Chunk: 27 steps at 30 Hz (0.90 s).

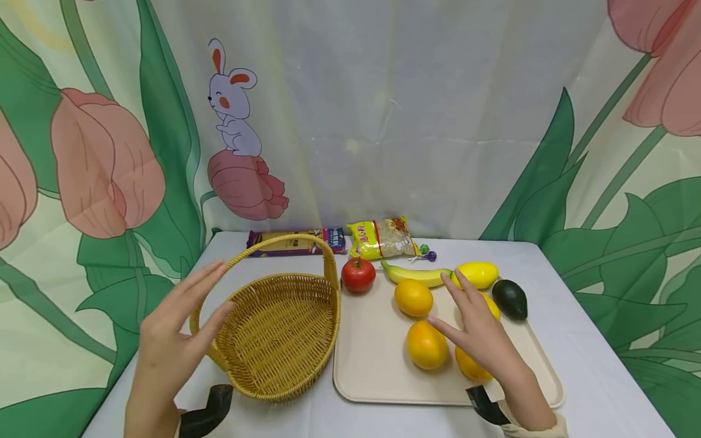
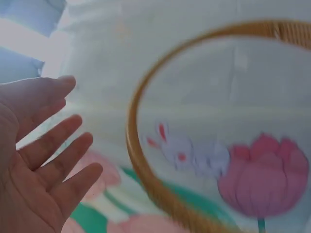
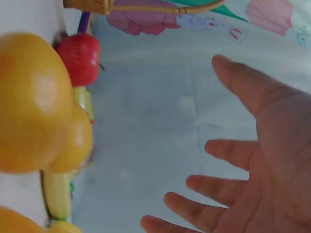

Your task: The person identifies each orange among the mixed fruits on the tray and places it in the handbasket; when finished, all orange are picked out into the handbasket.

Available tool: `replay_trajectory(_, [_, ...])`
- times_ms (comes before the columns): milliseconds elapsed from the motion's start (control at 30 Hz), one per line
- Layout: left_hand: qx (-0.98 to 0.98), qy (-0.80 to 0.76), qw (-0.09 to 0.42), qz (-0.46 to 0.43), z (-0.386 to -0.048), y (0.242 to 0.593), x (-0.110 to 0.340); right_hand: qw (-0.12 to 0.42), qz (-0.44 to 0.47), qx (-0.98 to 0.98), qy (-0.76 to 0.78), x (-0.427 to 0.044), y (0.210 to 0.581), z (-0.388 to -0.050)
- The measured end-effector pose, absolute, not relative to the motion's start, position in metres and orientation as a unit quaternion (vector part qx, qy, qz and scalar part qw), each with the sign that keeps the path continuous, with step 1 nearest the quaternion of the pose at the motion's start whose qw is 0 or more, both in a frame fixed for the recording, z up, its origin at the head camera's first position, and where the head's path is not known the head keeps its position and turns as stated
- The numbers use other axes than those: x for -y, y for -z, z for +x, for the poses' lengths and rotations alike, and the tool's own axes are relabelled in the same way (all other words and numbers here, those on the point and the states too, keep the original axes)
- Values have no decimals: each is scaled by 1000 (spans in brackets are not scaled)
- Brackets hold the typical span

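My left hand [image 1: 172, 340] is raised at the left side of the wicker basket [image 1: 279, 334], its fingers extended and nothing held. In the left wrist view its spread fingers stand apart from the basket's hoop handle [image 2: 133, 126]. Over the right part of the beige tray [image 1: 372, 365] hovers my right hand [image 1: 484, 337], fingers spread, holding nothing. Beneath and around it lie several orange-yellow round fruits [image 1: 426, 345], partly hidden by the hand. A banana [image 1: 413, 275], a yellow oblong fruit [image 1: 476, 275], a dark green avocado [image 1: 510, 299] and a red tomato [image 1: 358, 275] sit along the tray's far side.
Behind the basket lies a purple packet [image 1: 296, 242]. Beside it are a yellow and clear food bag [image 1: 383, 238] and small wrapped lollipops [image 1: 428, 254]. The white-covered table [image 1: 553, 304] ends at a printed curtain [image 1: 394, 121].
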<state>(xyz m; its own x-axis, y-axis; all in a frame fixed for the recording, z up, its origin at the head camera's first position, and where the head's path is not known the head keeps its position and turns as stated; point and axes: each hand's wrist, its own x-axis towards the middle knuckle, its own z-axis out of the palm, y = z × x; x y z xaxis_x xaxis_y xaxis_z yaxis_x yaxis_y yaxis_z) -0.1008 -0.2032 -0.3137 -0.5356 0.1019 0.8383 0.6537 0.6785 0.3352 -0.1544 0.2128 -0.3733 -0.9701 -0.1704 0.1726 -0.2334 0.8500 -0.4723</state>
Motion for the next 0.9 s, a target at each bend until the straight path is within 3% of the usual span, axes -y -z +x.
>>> replay_trajectory(133, [802,362,452,-144,-92,328,232,41,82,954,-286,-209,385,-152])
replay_trajectory(367, [811,439,381,-67,-90,361,248,31,68,944,-323,-196,417,-149])
replay_trajectory(700, [810,483,333,9,-86,397,251,28,32,945,-324,-182,452,-145])
replay_trajectory(900, [823,476,310,11,-86,403,248,-4,9,945,-326,-180,462,-142])
